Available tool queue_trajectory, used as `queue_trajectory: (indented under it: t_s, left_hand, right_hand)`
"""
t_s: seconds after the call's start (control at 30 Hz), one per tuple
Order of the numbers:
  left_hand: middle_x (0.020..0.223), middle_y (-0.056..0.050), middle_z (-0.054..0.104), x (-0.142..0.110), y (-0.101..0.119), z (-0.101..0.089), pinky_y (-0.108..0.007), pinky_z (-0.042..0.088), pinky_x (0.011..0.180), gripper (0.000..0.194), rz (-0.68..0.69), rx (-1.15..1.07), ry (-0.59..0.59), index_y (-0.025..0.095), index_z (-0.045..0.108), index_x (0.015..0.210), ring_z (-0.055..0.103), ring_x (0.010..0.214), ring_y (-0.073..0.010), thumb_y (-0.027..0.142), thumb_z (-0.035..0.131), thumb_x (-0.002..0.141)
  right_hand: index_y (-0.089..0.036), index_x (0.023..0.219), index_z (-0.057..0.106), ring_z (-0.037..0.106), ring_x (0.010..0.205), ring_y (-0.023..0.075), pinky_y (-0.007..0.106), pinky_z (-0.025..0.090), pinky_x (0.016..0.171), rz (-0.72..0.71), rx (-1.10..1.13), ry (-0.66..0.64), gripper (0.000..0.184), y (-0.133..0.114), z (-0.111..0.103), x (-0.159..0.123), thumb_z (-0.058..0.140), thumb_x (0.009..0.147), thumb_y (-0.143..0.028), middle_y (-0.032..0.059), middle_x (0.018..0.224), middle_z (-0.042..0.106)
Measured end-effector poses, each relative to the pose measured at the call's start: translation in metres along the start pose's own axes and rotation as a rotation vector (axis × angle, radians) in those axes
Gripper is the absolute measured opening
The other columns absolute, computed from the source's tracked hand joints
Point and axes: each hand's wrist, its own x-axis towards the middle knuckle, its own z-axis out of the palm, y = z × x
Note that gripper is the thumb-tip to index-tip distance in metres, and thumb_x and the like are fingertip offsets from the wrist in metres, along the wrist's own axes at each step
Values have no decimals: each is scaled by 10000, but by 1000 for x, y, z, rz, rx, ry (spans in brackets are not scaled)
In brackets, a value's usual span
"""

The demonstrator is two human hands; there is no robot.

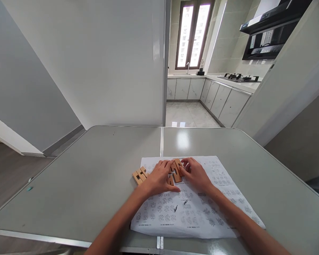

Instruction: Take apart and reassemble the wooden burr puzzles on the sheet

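Several notched wooden puzzle pieces [177,174] lie side by side on a printed paper sheet [191,219]. My left hand [159,177] rests over the left part of this group, its index finger at the upper end and its thumb stretched apart near the lower end. Its palm hides some of the wood. From the right, my right hand [194,173] has bent fingers and thumb against the rightmost piece. More notched wooden pieces [140,175] lie left of my left hand, partly over the sheet's edge.
The sheet carries rows of small line drawings and lies on a grey table [95,184] with a metal seam. A small teal object [29,188] is near the left edge. Beyond the table are a white wall [108,63] and a kitchen with a stove [239,78].
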Motion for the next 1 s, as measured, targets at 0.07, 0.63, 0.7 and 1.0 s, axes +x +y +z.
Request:
queue_trajectory:
  t_s: [0.07, 0.63, 0.7, 1.0]
  left_hand:
    - [1484, -125, 529, -2, -4, 0, -524, 415, 1140, 1061, 17, 11, 17, 306, 363, 1561, 471, 1387, -367, 486, 924, 678]
    - [1421, -129, 595, -19, -26, -10, -535, 420, 1133, 876, 41, 41, 81, 253, 474, 1494, 512, 1338, -360, 426, 882, 739]
    - [1421, -126, 598, -19, -23, -12, -547, 407, 1143, 849, 34, -25, 128, 259, 514, 1465, 516, 1338, -365, 415, 894, 722]
    - [1220, -174, 721, -6, -5, -25, -434, 475, 1061, 662, -245, -1401, 284, 125, 618, 1376, 684, 1071, -271, 647, 510, 984]
  right_hand:
    - [-232, 1058, 650, 654, 724, 193, 362, 521, 707, 5, -80, -11, 240, -3, -1, -2, 569, 945, -427, 63, 1048, 694]
    - [-232, 1146, 628, 683, 805, 214, 336, 491, 685, -83, -250, 17, 279, 3, 8, -6, 553, 942, -407, 57, 1045, 683]
    - [-231, 1142, 631, 687, 815, 216, 336, 496, 694, -89, -238, 26, 289, 3, 9, -6, 564, 936, -423, 60, 1045, 690]
    - [-234, 1182, 608, 684, 810, 218, 336, 488, 696, -89, -250, -30, 321, 4, 5, -4, 595, 913, -410, 42, 1002, 700]
